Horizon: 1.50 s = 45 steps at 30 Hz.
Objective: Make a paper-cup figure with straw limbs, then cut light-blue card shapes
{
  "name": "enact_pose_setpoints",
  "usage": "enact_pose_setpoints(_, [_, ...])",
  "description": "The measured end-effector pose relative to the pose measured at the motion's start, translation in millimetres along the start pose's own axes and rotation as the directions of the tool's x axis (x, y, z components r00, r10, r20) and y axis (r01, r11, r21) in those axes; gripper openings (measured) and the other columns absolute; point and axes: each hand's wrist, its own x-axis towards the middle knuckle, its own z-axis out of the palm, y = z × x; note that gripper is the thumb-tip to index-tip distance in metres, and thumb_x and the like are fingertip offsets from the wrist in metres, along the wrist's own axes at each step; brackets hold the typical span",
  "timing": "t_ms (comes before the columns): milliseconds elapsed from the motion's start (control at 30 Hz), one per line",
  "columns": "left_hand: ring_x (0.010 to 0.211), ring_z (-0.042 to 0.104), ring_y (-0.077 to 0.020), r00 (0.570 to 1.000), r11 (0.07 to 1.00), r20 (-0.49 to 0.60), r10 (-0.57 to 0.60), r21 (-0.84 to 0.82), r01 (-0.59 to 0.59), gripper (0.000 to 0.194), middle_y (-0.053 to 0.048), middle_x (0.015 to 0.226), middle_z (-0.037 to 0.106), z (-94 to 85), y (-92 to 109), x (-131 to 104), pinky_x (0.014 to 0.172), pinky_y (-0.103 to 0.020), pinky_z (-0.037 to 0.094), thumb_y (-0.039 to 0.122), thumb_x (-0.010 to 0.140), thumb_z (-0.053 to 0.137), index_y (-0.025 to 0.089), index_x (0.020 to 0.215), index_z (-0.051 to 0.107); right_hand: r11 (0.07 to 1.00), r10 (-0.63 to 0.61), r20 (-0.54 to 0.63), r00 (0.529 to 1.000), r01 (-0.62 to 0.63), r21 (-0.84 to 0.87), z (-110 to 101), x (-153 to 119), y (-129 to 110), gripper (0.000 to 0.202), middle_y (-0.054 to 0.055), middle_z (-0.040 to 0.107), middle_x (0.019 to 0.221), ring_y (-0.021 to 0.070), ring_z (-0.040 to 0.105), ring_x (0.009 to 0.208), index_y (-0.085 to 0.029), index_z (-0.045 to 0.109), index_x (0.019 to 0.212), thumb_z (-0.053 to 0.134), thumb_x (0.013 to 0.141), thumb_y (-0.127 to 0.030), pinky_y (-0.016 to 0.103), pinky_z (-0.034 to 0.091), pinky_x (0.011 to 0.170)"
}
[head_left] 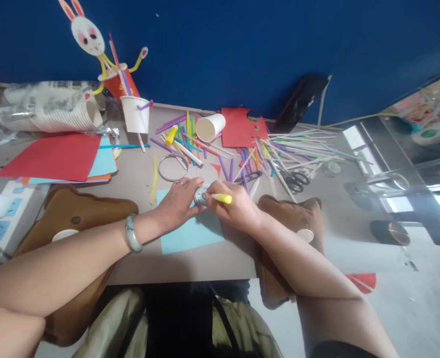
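Observation:
My right hand (238, 205) grips a yellow-capped marker (224, 198) whose white barrel runs into my fingers; its tip is hidden. Next to it, my left hand (180, 203) holds a small round grey-and-white object (201, 196) down with thumb and fingers. Too little of that object shows to tell its kind. Both hands rest over a light blue sheet of paper (190, 231), which lies on the table in front of me. A metal ring (173, 177) and a yellow strip (153, 180) lie just beyond my left hand.
Coloured sticks (302, 144), a paper cup on its side (210, 127), cut red paper (238, 128) and scissors (293, 181) lie behind my hands. At the left are stacked cups (55, 113), red paper (55, 156) and a rabbit figure (88, 37). Brown cushions (89, 204) lie under my forearms.

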Motion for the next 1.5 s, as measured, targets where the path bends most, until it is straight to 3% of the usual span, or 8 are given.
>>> enact_pose_setpoints(300, [0.108, 0.056, -0.0291, 1.000, 0.999, -0.010, -0.028, 0.038, 0.029, 0.050, -0.009, 0.115, 0.062, -1.4, 3, -1, 0.091, -0.042, 0.046, 0.032, 0.079, 0.072, 0.019, 0.122, 0.050, 0.940, 0.195, -0.030, 0.980, -0.178, 0.292, -8, 10, 5, 0.020, -0.002, 0.056, 0.065, 0.0097, 0.047, 0.052, -0.020, 0.050, 0.074, 0.050, 0.092, -0.028, 0.024, 0.036, 0.054])
enact_pose_setpoints(533, [0.111, 0.057, -0.0302, 0.999, 0.999, -0.048, 0.006, 0.054, -0.003, 0.054, -0.011, 0.120, 0.062, 3.3, -2, -3, 0.096, -0.046, 0.044, 0.033, 0.080, 0.072, 0.019, 0.126, 0.047, 0.937, 0.225, -0.350, 0.909, -0.103, 0.335, -8, 6, 5, 0.017, -0.002, 0.053, 0.065, 0.0116, 0.050, 0.057, -0.021, 0.052, 0.076, 0.053, 0.091, -0.029, 0.026, 0.039, 0.055])
enact_pose_setpoints(733, [0.121, 0.055, -0.0321, 0.997, 1.000, -0.071, -0.017, -0.012, 0.017, 0.076, -0.013, 0.125, 0.063, 5.7, -2, -6, 0.101, -0.048, 0.041, 0.034, 0.080, 0.072, 0.018, 0.142, 0.032, 0.952, 0.209, -0.405, 0.890, -0.091, 0.292, -12, 2, 4, 0.019, -0.004, 0.049, 0.059, 0.0102, 0.044, 0.049, -0.022, 0.049, 0.074, 0.053, 0.090, -0.029, 0.025, 0.035, 0.049])
enact_pose_setpoints(900, [0.124, 0.053, -0.0325, 0.998, 0.997, -0.047, -0.037, -0.066, 0.034, 0.087, -0.011, 0.124, 0.065, 5.4, -2, -5, 0.104, -0.050, 0.039, 0.032, 0.080, 0.072, 0.020, 0.149, 0.021, 0.990, 0.106, -0.234, 0.966, -0.080, 0.117, -14, 2, 7, 0.016, -0.002, 0.054, 0.060, 0.0115, 0.047, 0.050, -0.022, 0.049, 0.076, 0.051, 0.090, -0.029, 0.026, 0.035, 0.051])
enact_pose_setpoints(1000, [0.125, 0.053, -0.0328, 0.999, 0.996, -0.030, -0.044, -0.083, 0.042, 0.087, -0.010, 0.123, 0.065, 4.0, -2, -3, 0.104, -0.051, 0.040, 0.036, 0.080, 0.071, 0.020, 0.150, 0.021, 0.999, -0.019, -0.121, 0.992, 0.016, -0.030, -9, 3, 10, 0.017, 0.001, 0.061, 0.065, 0.0144, 0.052, 0.057, -0.021, 0.052, 0.079, 0.049, 0.093, -0.031, 0.027, 0.037, 0.057])
enact_pose_setpoints(1300, [0.121, 0.056, -0.0315, 0.999, 0.998, -0.035, -0.039, -0.046, 0.038, 0.076, -0.012, 0.122, 0.065, 0.9, 4, -2, 0.103, -0.050, 0.041, 0.029, 0.080, 0.067, 0.017, 0.144, 0.027, 0.887, -0.334, -0.028, 0.942, 0.304, -0.349, -2, 6, 8, 0.019, -0.001, 0.058, 0.060, 0.0149, 0.047, 0.053, -0.020, 0.051, 0.079, 0.045, 0.097, -0.025, 0.029, 0.036, 0.066])
enact_pose_setpoints(1400, [0.121, 0.056, -0.0316, 0.999, 0.999, -0.024, -0.047, -0.021, 0.047, 0.073, -0.013, 0.121, 0.065, 0.2, 5, -1, 0.103, -0.050, 0.040, 0.025, 0.079, 0.066, 0.017, 0.142, 0.030, 0.858, -0.347, 0.012, 0.938, 0.323, -0.400, 0, 9, 3, 0.018, -0.001, 0.058, 0.059, 0.0147, 0.045, 0.051, -0.020, 0.052, 0.079, 0.044, 0.096, -0.021, 0.030, 0.035, 0.068])
enact_pose_setpoints(1500, [0.120, 0.056, -0.0318, 0.998, 0.999, -0.033, -0.050, -0.017, 0.049, 0.076, -0.014, 0.122, 0.064, -0.2, 6, 0, 0.102, -0.050, 0.040, 0.025, 0.078, 0.067, 0.017, 0.143, 0.029, 0.887, -0.232, 0.050, 0.971, 0.233, -0.400, 2, 13, -2, 0.017, 0.000, 0.057, 0.057, 0.0162, 0.045, 0.052, -0.019, 0.055, 0.081, 0.044, 0.094, -0.024, 0.032, 0.033, 0.066])
